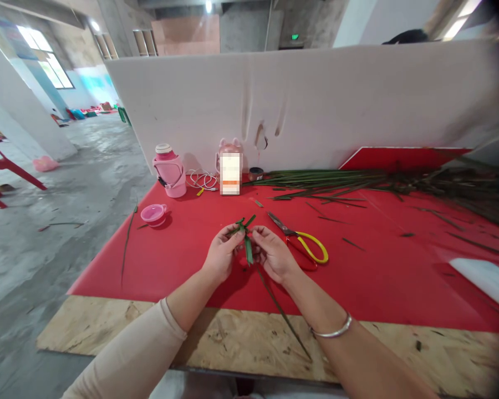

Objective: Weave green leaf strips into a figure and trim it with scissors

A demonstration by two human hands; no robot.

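Observation:
Between my two hands, just above the red table cover, is a small green woven leaf piece (248,249) with several short ends sticking out. My left hand (227,248) pinches it from the left with thumb and fingers. From the other side my right hand (272,252) closes on its right edge, the fingertips partly hidden. A long thin leaf strip (283,313) trails from under the right hand down across the bare board edge. Scissors (310,244) with yellow and red handles lie just right of my right hand, blades pointing to the back left.
A pink bottle (174,174), a white cable (203,179) and a pink cup-like lid (153,214) are at the left. Long green leaves (324,180) lie piled along the back right, before a white partition (191,105). Leaf scraps are scattered over the red cover (378,277).

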